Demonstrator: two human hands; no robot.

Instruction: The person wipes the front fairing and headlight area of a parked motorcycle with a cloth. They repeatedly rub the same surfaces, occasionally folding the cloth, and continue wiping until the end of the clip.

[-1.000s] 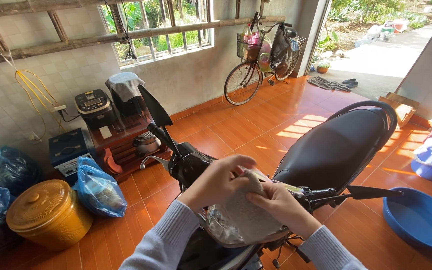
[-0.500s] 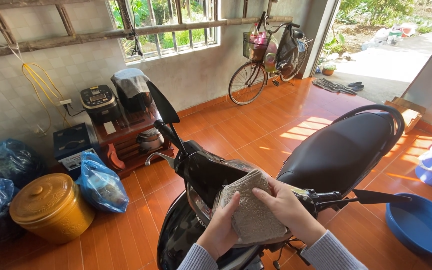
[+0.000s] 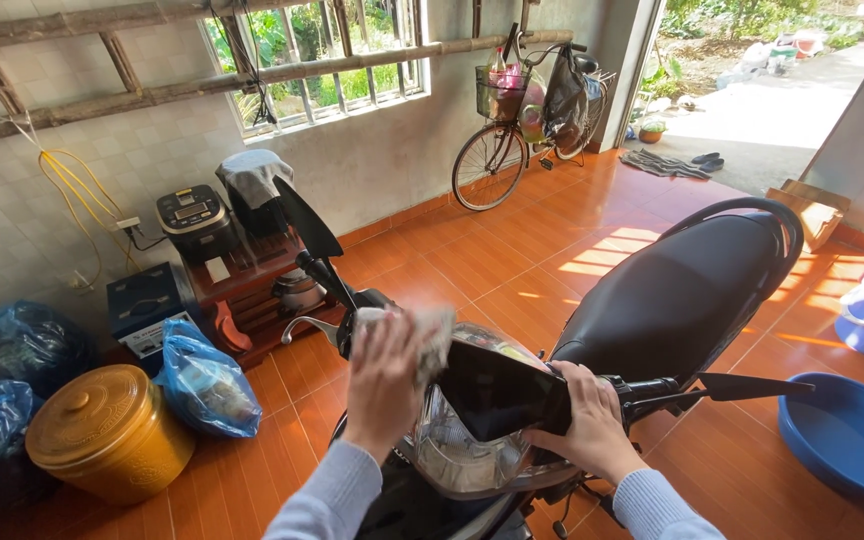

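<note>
Left hand [image 3: 384,372] pressed flat, fingers spread, over a pale cloth [image 3: 430,338] against the upper left edge of the dark windscreen [image 3: 500,392] at the front of the black motorbike [image 3: 672,290]. Right hand [image 3: 584,420] wrapped loosely round the screen's right edge, beside the handlebar [image 3: 652,388]. Yellow lidded bucket [image 3: 107,432] and blue bags [image 3: 204,380] on the tiled floor [image 3: 512,250] at left, blue basin [image 3: 852,436] at right.
</note>
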